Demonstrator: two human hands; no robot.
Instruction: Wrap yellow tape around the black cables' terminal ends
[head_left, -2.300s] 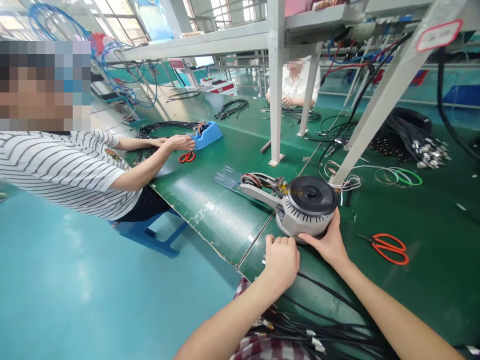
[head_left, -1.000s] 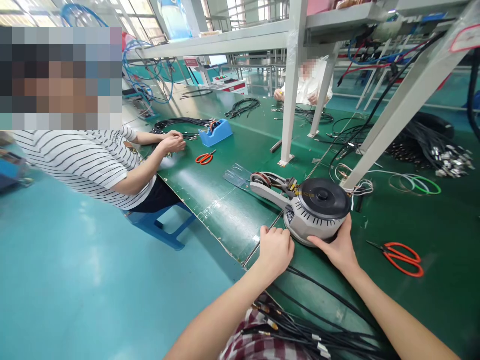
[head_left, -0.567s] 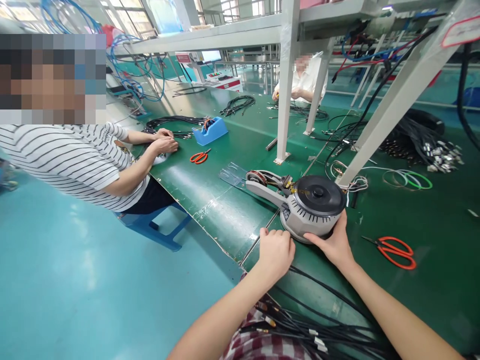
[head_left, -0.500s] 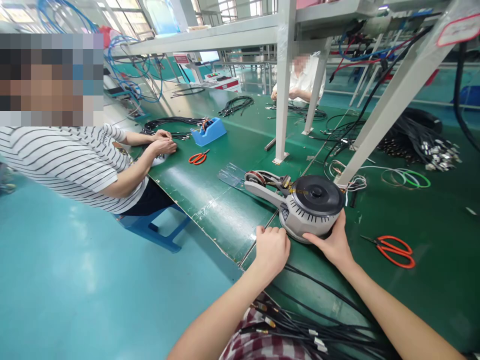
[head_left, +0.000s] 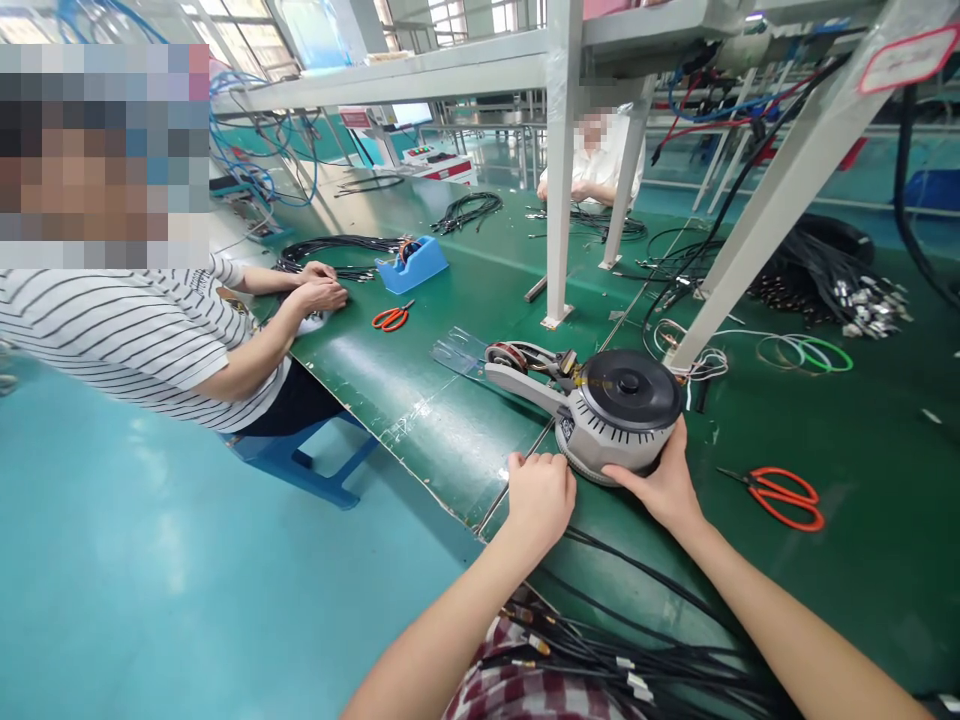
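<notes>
A round grey tape dispenser [head_left: 619, 440] with a black disc top stands on the green table in front of me. Its arm, with a small tape roll [head_left: 504, 357], points left. My right hand [head_left: 667, 485] holds the dispenser's near right side, thumb along the front and fingers curving round behind, partly hidden. My left hand [head_left: 541, 495] is closed in a fist beside the dispenser's near left base. Whatever its curled fingers may hold is hidden. Black cables [head_left: 645, 660] with metal and white ends lie across my lap and the table edge below my hands.
Orange-handled scissors [head_left: 786, 497] lie at right, another pair [head_left: 392, 317] farther left. A white metal post [head_left: 556, 200] rises behind the dispenser. Cable bundles [head_left: 832, 270] lie back right. A co-worker in a striped shirt [head_left: 142, 350] sits left, near a blue tape holder [head_left: 415, 265].
The whole view has shifted slightly. Both hands keep their places at the tape dispenser, and nothing is visibly picked up or released.
</notes>
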